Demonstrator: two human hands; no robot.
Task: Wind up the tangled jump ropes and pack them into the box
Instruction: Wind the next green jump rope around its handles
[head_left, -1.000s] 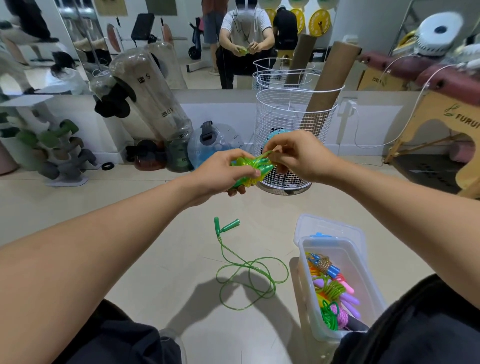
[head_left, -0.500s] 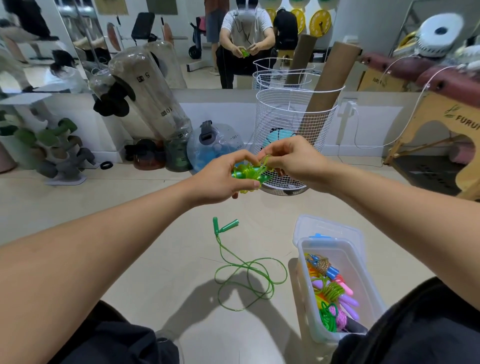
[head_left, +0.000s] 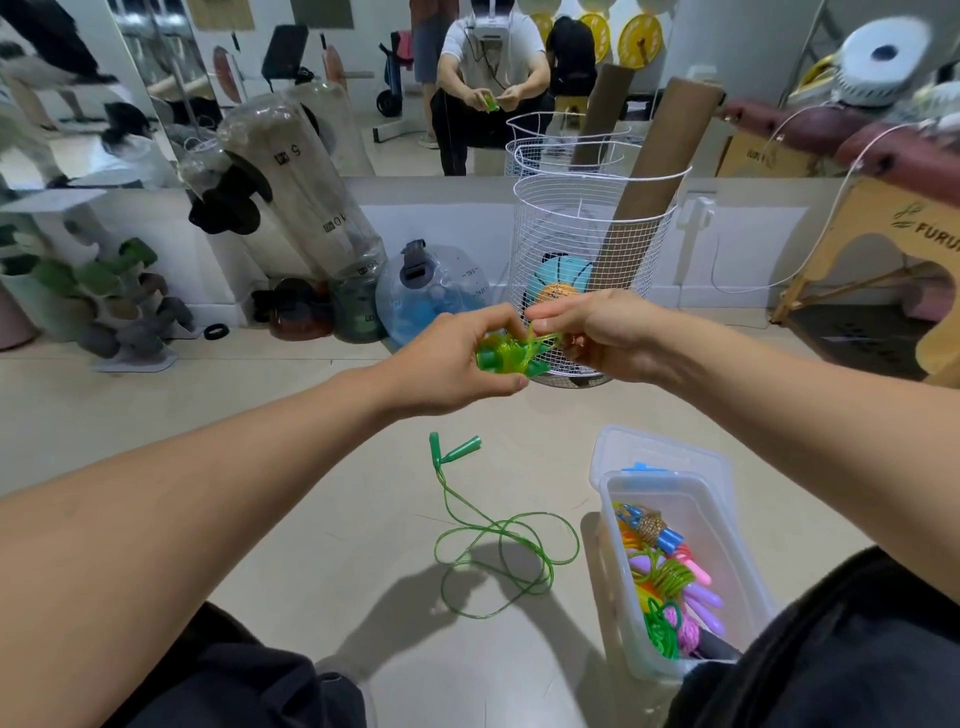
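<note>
My left hand (head_left: 457, 364) grips a wound green jump rope bundle (head_left: 506, 356) in front of me at chest height. My right hand (head_left: 597, 332) pinches a loose strand of that same rope just to the right of the bundle. A second green jump rope (head_left: 498, 545) lies loose and tangled on the floor below, its two handles (head_left: 454, 451) together at the far end. At the lower right stands a clear plastic box (head_left: 613, 519) holding several coiled ropes in green, pink, orange and blue.
A white wire basket (head_left: 587, 234) with a cardboard tube and a ball stands just behind my hands. Water bags and weights lean against the mirrored wall at left. A wooden bench (head_left: 883, 249) sits at right. My knees frame the bottom of the view.
Both hands dropped slightly and the bundle turned in my left hand. My right hand shifted from the bundle's top to pulling a strand sideways to the right.
</note>
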